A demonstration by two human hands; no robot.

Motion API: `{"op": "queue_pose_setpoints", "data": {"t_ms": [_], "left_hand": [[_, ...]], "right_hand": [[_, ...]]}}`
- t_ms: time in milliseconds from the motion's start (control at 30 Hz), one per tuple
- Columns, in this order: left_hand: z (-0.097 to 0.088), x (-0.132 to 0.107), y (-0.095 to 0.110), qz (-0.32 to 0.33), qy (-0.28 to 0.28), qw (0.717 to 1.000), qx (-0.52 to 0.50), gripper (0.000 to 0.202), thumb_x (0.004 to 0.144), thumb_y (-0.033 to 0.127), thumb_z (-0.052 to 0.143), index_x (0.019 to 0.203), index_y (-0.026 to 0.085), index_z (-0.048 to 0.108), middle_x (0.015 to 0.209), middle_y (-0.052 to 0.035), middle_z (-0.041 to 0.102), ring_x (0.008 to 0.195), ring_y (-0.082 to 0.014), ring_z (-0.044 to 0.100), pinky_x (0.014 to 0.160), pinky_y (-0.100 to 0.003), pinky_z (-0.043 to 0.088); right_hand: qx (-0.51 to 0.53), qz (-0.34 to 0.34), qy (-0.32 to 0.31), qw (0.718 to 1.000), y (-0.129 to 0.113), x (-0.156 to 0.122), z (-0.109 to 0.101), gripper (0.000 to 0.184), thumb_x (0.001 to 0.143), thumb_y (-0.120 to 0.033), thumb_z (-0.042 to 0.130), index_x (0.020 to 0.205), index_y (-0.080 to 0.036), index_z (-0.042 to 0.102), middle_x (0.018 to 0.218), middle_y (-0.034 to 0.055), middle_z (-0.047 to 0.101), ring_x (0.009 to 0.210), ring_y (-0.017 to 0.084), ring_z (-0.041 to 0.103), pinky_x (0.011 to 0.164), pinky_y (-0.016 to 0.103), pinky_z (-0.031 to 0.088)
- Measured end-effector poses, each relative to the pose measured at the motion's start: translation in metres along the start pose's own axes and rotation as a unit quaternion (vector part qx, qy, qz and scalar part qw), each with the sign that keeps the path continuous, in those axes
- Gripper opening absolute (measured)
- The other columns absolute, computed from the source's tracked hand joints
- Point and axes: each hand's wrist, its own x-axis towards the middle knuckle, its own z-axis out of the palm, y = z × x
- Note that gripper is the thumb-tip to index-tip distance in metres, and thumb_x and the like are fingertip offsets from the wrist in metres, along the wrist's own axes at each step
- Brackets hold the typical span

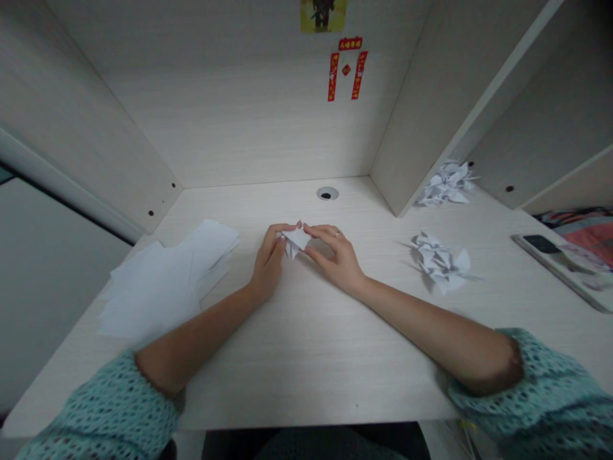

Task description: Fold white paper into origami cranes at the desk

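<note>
Near the middle of the desk, a small piece of folded white paper (297, 238) is held between both hands, with a flat triangular face on top and narrow points hanging below. My left hand (271, 259) grips its left side, thumb and fingers closed on the edge. From the right, my right hand (338, 255) pinches the other side with thumb and fingertips; a ring shows on one finger. The fingertips partly cover the paper, so its full shape is hidden.
Loose white sheets (158, 281) lie spread at the left. On the right sits a cluster of folded paper pieces (440, 262), with another folded-paper pile (447, 183) behind it by the upright panel (460, 102). A phone (560, 268) lies farther right. A cable hole (327, 193) is at the back.
</note>
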Motion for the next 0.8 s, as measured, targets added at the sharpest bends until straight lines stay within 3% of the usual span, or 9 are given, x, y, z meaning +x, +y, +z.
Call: {"op": "queue_pose_setpoints", "data": {"t_ms": [133, 367, 633, 700, 800], "left_hand": [[-0.0004, 0.0013, -0.0011, -0.018, -0.002, 1.000, 0.001, 0.028, 0.091, 0.033, 0.045, 0.117, 0.025, 0.050, 0.123, -0.0055, 0.061, 0.107, -0.0163, 0.060, 0.092, -0.031, 0.046], [0.0006, 0.0028, -0.0015, -0.019, 0.010, 0.998, 0.057, 0.028, 0.082, 0.025, 0.059, 0.110, 0.023, 0.057, 0.117, -0.0045, 0.064, 0.111, -0.0181, 0.059, 0.094, -0.032, 0.047], [0.0023, 0.0019, 0.0024, -0.031, 0.012, 0.996, 0.086, 0.026, 0.078, 0.017, 0.055, 0.103, 0.023, 0.061, 0.112, -0.0050, 0.066, 0.110, -0.0196, 0.060, 0.081, -0.029, 0.053], [0.0023, 0.0014, 0.0027, -0.025, 0.008, 0.996, 0.085, 0.027, 0.078, 0.015, 0.053, 0.103, 0.022, 0.062, 0.111, -0.0046, 0.067, 0.110, -0.0195, 0.059, 0.082, -0.030, 0.053], [0.0025, 0.0008, 0.0031, -0.023, 0.019, 0.996, 0.089, 0.030, 0.075, 0.011, 0.049, 0.100, 0.021, 0.064, 0.108, -0.0043, 0.068, 0.105, -0.0191, 0.062, 0.080, -0.029, 0.053]], "right_hand": [[0.020, 0.017, 0.014, 1.000, -0.0005, -0.0001, 0.0007, 0.029, 0.085, -0.028, 0.061, 0.114, -0.031, 0.065, 0.101, 0.0040, 0.070, 0.098, 0.020, 0.062, 0.089, 0.040, 0.048], [0.011, 0.003, 0.027, 1.000, -0.0037, 0.0008, 0.0004, 0.026, 0.085, -0.026, 0.062, 0.110, -0.029, 0.067, 0.100, 0.0046, 0.069, 0.097, 0.019, 0.062, 0.090, 0.040, 0.048], [0.033, 0.018, 0.007, 0.999, -0.0033, 0.0016, -0.0002, 0.019, 0.082, -0.031, 0.065, 0.101, -0.028, 0.067, 0.110, 0.0061, 0.062, 0.109, 0.021, 0.058, 0.095, 0.043, 0.045], [0.039, 0.023, 0.007, 0.999, -0.0029, 0.0011, 0.0004, 0.021, 0.081, -0.032, 0.066, 0.101, -0.027, 0.066, 0.111, 0.0070, 0.061, 0.108, 0.022, 0.057, 0.092, 0.041, 0.048], [0.043, 0.047, 0.004, 0.998, -0.0025, -0.0005, 0.0024, 0.039, 0.076, -0.035, 0.071, 0.112, -0.026, 0.059, 0.113, 0.0082, 0.062, 0.098, 0.020, 0.061, 0.083, 0.037, 0.051]]}}
